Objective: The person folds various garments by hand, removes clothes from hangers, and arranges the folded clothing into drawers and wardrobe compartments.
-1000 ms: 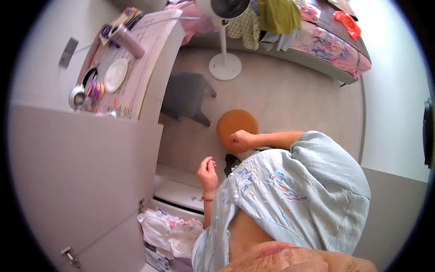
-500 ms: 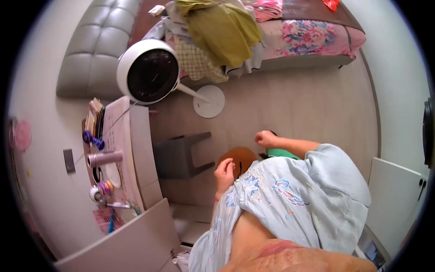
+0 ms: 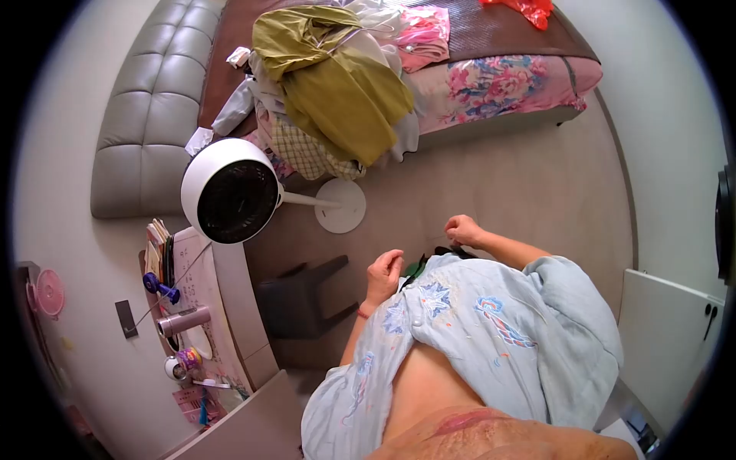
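Note:
In front of my pale blue embroidered shirt, my left hand is raised with its fingers curled in. A reddish band circles that wrist. My right hand is a little farther out, over the floor, its fingers also folded loosely. Nothing shows in either hand, and neither touches any furniture. Left of my left hand stands a dark grey stool. Past it, the round white base of a standing fan rests on the floor.
Ahead is a bed with a floral sheet, an olive garment and other heaped clothes. A desk along the left wall holds a pinkish flask and small items. A white cabinet door is at the right.
The view has shifted, so the bed and fan sit lower in it. My left hand has come up and slightly right; my right hand has moved slightly right. Both stay curled.

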